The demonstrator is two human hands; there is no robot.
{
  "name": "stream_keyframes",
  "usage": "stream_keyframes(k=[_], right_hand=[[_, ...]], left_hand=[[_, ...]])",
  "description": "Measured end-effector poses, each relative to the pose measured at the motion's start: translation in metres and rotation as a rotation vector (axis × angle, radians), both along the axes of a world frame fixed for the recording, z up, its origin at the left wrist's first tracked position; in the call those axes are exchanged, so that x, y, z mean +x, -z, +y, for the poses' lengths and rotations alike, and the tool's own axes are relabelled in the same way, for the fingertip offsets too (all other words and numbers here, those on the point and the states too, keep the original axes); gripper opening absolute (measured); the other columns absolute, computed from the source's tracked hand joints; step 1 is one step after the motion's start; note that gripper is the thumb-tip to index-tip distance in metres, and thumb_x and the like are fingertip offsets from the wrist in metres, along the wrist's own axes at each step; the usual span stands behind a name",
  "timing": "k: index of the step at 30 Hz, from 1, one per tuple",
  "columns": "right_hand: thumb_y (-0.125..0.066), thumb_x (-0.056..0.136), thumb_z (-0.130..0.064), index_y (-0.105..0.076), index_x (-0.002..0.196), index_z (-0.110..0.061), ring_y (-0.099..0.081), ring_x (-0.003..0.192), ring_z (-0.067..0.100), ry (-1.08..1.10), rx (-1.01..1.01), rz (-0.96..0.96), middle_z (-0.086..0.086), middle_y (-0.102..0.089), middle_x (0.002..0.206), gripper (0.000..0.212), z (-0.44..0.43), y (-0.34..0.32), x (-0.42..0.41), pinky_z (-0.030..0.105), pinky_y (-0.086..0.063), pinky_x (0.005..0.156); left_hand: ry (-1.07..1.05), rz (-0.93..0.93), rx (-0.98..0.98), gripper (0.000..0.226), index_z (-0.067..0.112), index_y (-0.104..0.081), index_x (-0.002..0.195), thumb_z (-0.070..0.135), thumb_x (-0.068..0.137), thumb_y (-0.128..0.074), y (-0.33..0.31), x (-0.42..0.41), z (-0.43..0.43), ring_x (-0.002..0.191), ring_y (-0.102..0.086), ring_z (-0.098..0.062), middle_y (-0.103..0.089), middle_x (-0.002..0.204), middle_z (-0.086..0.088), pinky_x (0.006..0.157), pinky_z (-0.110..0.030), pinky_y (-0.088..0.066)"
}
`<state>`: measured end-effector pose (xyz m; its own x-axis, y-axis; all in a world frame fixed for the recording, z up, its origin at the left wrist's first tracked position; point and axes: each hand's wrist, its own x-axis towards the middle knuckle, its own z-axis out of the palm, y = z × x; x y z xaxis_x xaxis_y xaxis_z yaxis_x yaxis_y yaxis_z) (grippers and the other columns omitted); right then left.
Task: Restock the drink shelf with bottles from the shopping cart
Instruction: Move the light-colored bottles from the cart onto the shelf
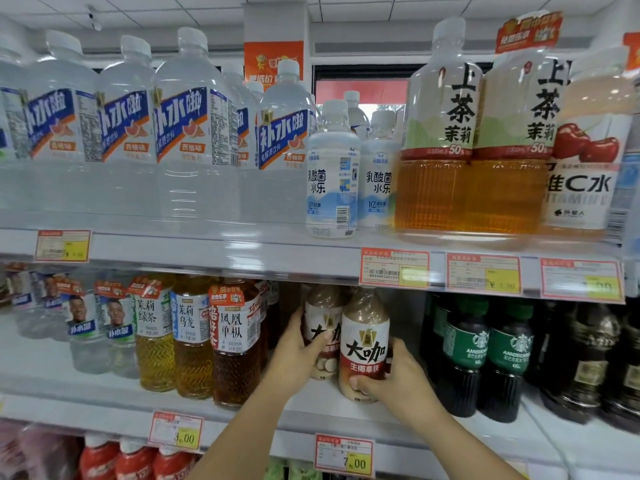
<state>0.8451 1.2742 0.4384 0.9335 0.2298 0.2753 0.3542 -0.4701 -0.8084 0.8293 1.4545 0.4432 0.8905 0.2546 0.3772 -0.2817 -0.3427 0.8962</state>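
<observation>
Two milky-brown latte bottles with red and white labels stand on the middle shelf (311, 410). My left hand (294, 355) grips the rear latte bottle (323, 327) from its left side. My right hand (391, 375) wraps the front latte bottle (363, 344) low on its right side, thumb across the bottom of the label. Both bottles are upright; the front one stands slightly ahead of and to the right of the other. The shopping cart is out of view.
Amber tea bottles (194, 337) crowd the left of the gap, dark green coffee bottles (467, 355) the right. The upper shelf edge (242, 254) with price tags hangs just above the bottle caps. Large water and tea bottles fill the top shelf; red bottles (135, 459) sit below.
</observation>
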Motion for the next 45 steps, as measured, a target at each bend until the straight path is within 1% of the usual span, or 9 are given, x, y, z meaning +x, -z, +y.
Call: stream_keyframes(k=[4,11,21,28,33,35,37,41,45], right_hand=[[-0.084,0.061,-0.024,-0.04,0.107,-0.022,-0.055,0.106,0.017,0.006,0.013,-0.012,0.003,-0.057,0.114,0.064,0.006,0.001,0.005,0.033,-0.049,0.089],[-0.08,0.068,-0.018,-0.047,0.112,-0.013,-0.057,0.105,0.019,0.07,0.017,-0.062,0.003,-0.06,0.111,0.055,0.029,0.001,0.013,0.028,-0.046,0.083],[-0.077,0.072,-0.014,-0.047,0.116,-0.011,-0.055,0.099,0.015,0.094,-0.012,-0.132,-0.004,-0.054,0.1,0.053,0.037,0.0,0.015,0.021,-0.038,0.076],[-0.076,0.073,-0.011,-0.047,0.118,-0.009,-0.055,0.099,0.016,0.087,0.002,-0.13,0.0,-0.058,0.104,0.054,0.032,-0.002,0.013,0.021,-0.038,0.077],[-0.074,0.076,-0.024,-0.041,0.123,-0.009,-0.059,0.1,0.02,0.068,-0.101,-0.009,0.008,-0.06,0.116,0.06,0.025,-0.006,0.004,0.028,-0.045,0.08],[-0.071,0.077,-0.03,-0.037,0.132,-0.009,-0.051,0.117,0.026,0.143,-0.172,-0.12,0.011,-0.053,0.126,0.068,0.023,-0.006,-0.012,0.035,-0.045,0.093],[-0.066,0.082,-0.027,-0.038,0.136,-0.013,-0.044,0.122,0.02,0.164,-0.167,-0.366,0.004,-0.048,0.13,0.063,0.023,0.0,-0.042,0.03,-0.037,0.099],[-0.052,0.086,-0.022,-0.06,0.109,-0.018,-0.052,0.099,0.009,-0.209,-0.117,-0.648,-0.005,-0.059,0.104,0.025,0.048,0.049,-0.116,0.02,-0.04,0.087],[-0.05,0.088,-0.022,-0.067,0.093,-0.014,-0.056,0.081,0.012,-0.563,-0.272,-0.455,0.001,-0.067,0.086,0.02,0.094,0.142,-0.166,0.021,-0.044,0.073]], left_hand=[[0.028,0.019,-0.121,0.069,0.03,-0.02,0.145,0.012,0.09,-0.058,0.003,-0.004,0.017,0.126,-0.046,-0.012,-0.048,0.138,0.003,0.107,-0.04,-0.039],[-0.147,0.065,0.042,0.091,0.029,-0.011,0.148,0.016,0.081,-0.07,0.01,-0.001,0.008,0.132,-0.033,-0.017,-0.031,0.143,-0.001,0.112,-0.043,-0.03],[-0.064,0.054,0.04,0.077,0.024,-0.018,0.147,0.012,0.086,-0.063,0.013,0.006,0.01,0.126,-0.042,-0.01,-0.046,0.136,0.007,0.106,-0.03,-0.034],[-0.098,0.088,0.07,0.076,0.028,-0.023,0.144,0.02,0.083,-0.067,0.017,0.013,0.011,0.125,-0.046,-0.014,-0.051,0.133,0.006,0.107,-0.044,-0.038],[-0.171,0.101,0.135,0.082,0.027,-0.015,0.147,0.027,0.083,-0.066,0.009,0.002,0.006,0.131,-0.042,-0.025,-0.044,0.142,-0.001,0.106,-0.049,-0.037],[-0.213,0.005,0.196,0.078,0.026,-0.015,0.148,0.026,0.087,-0.063,0.006,-0.028,-0.001,0.132,-0.037,-0.019,-0.035,0.145,0.001,0.108,-0.039,-0.034],[-0.209,-0.176,0.253,0.059,0.027,-0.028,0.143,0.021,0.092,-0.056,0.01,-0.074,-0.004,0.124,-0.039,-0.002,-0.039,0.134,0.011,0.101,-0.019,-0.034],[-0.266,-0.358,0.332,0.028,0.019,-0.056,0.118,0.015,0.093,-0.046,0.072,-0.16,0.017,0.096,-0.052,0.005,-0.054,0.104,0.013,0.082,-0.006,-0.041],[-0.454,-0.091,0.331,0.024,0.008,-0.062,0.107,0.014,0.091,-0.046,0.175,-0.234,0.055,0.086,-0.047,0.007,-0.056,0.096,0.009,0.076,0.0,-0.035]])
